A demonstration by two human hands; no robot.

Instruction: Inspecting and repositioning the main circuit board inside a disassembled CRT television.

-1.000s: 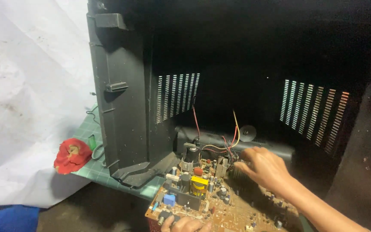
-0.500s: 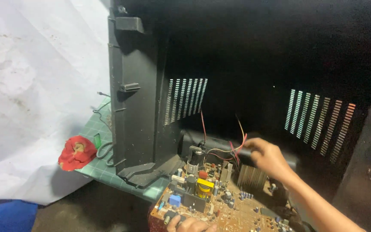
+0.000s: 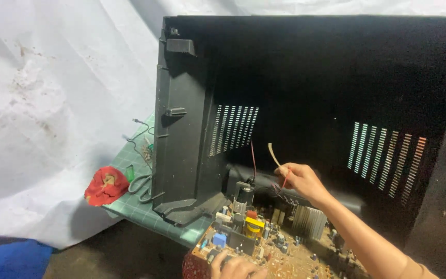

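Note:
An open black television casing (image 3: 181, 129) stands on a green mat, with a brown circuit board (image 3: 264, 243) pulled out at its base. My right hand (image 3: 303, 181) is raised above the board, pinching a thin pale and red wire (image 3: 274, 157) that curves upward from my fingers. My left hand (image 3: 236, 268) grips the board's near edge at the bottom of the view. A red wire (image 3: 253, 163) runs up from a black component (image 3: 242, 194) on the board. Deep inside, the casing is dark.
A crumpled red cloth (image 3: 107, 186) lies on the green mat (image 3: 135, 206) left of the casing, beside loose cables (image 3: 143, 139). White sheeting (image 3: 52, 103) hangs behind. A finned metal heatsink (image 3: 308, 222) sits on the board. A blue object (image 3: 6, 258) is at lower left.
My right hand has lifted off the board and moved left, pulling a thin wire upward. The view has tilted up and shifted, showing more of the casing.

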